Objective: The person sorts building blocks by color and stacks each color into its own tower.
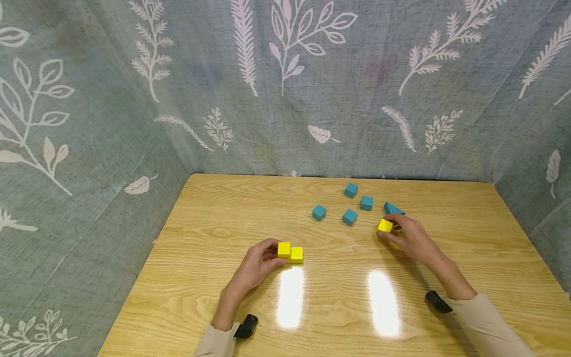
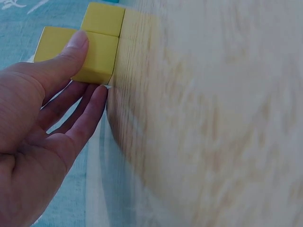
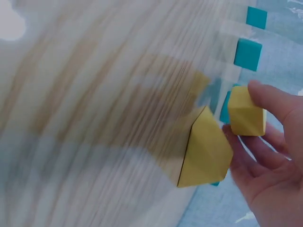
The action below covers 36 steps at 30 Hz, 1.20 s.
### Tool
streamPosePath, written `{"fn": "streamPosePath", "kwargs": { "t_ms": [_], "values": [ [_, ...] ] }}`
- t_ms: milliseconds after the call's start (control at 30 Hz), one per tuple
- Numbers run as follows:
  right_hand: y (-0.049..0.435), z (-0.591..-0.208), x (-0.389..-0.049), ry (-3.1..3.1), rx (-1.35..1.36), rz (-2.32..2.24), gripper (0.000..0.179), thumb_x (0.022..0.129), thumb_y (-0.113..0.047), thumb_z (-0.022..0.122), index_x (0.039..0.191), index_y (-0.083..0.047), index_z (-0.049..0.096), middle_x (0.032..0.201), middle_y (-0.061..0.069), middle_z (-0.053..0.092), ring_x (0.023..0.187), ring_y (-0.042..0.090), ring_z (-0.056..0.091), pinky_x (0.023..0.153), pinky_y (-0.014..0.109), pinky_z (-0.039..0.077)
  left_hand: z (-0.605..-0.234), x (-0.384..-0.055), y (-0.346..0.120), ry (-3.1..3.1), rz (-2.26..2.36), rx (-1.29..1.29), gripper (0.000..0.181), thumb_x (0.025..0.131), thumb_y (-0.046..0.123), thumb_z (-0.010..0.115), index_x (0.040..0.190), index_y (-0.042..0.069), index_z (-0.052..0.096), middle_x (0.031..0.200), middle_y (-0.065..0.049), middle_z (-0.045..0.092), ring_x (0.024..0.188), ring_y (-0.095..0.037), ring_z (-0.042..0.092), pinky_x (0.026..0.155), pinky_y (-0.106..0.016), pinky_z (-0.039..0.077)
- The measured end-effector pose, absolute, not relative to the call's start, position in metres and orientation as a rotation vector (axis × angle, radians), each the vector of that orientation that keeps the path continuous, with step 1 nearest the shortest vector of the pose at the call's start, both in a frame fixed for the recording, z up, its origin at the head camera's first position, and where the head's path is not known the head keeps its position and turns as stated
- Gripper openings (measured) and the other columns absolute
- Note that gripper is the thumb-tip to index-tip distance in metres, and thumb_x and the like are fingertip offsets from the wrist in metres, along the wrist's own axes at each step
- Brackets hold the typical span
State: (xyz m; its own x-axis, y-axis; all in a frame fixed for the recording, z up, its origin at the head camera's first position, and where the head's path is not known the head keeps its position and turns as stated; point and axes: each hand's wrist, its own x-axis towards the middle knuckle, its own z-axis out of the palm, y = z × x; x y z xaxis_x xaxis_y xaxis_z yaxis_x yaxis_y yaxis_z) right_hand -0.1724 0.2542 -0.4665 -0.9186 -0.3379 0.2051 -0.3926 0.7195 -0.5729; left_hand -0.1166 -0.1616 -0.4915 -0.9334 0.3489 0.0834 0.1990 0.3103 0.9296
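Note:
Near the middle of the table, my left hand (image 1: 254, 267) grips a small stack of yellow cubes between thumb and fingers. Two cubes stand side by side, the outer one (image 1: 297, 255) to the right, and an upper cube (image 1: 284, 249) rests on the left one. The thumb lies across the lower left cube (image 2: 99, 56) in the left wrist view. Over to the right, my right hand (image 1: 412, 240) pinches another yellow cube (image 3: 246, 113) above the tabletop. Under that hand a yellow wedge-shaped block (image 3: 206, 151) stands on the table, mostly hidden in the head view.
Several blue cubes (image 1: 350, 217) lie scattered farther back on the wooden table (image 1: 214, 213). A blue triangular block (image 1: 393, 208) lies just beyond my right hand. Patterned grey-blue curtain (image 1: 267, 124) hangs behind and beside the table.

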Motion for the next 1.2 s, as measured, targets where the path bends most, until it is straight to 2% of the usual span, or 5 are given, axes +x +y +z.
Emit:
{"fn": "streamPosePath", "kwargs": {
  "t_ms": [300,567,900,1200],
  "values": [
    [0.242,-0.477,-0.171,-2.648,0.745,1.146,0.039,0.083,0.005,0.083,0.118,0.005,0.067,0.111,0.02,0.067,0.091,0.035,0.07,0.078,0.043,0.062,-0.49,-0.116,-0.16,2.429,1.689,0.504,0.032,0.092,-0.001,0.074,0.123,-0.002,0.064,0.118,-0.017,0.066,0.11,-0.032,0.067,0.096,-0.03,0.057],
    [0.226,-0.477,-0.171,-2.615,0.777,1.295,0.034,0.086,0.005,0.079,0.119,0.003,0.068,0.113,0.017,0.067,0.091,0.029,0.068,0.08,0.039,0.063,-0.491,-0.117,-0.16,2.428,1.692,0.52,0.032,0.092,-0.001,0.074,0.123,-0.002,0.064,0.119,-0.017,0.066,0.11,-0.033,0.067,0.096,-0.03,0.057],
    [0.2,-0.472,-0.167,-2.69,0.728,1.525,0.035,0.094,-0.005,0.075,0.127,0.002,0.066,0.128,0.021,0.062,0.104,0.034,0.065,0.088,0.04,0.061,-0.492,-0.117,-0.161,2.418,1.703,0.511,0.031,0.093,0.002,0.074,0.122,-0.001,0.064,0.118,-0.017,0.066,0.11,-0.031,0.068,0.095,-0.031,0.057],
    [0.17,-0.472,-0.164,-2.589,0.777,1.748,0.035,0.093,-0.003,0.076,0.127,0.0,0.067,0.126,0.017,0.065,0.109,0.034,0.065,0.094,0.038,0.058,-0.493,-0.117,-0.161,2.413,1.706,0.5,0.029,0.093,0.002,0.074,0.121,-0.001,0.064,0.119,-0.017,0.066,0.111,-0.032,0.067,0.095,-0.031,0.057]
  ]
}}
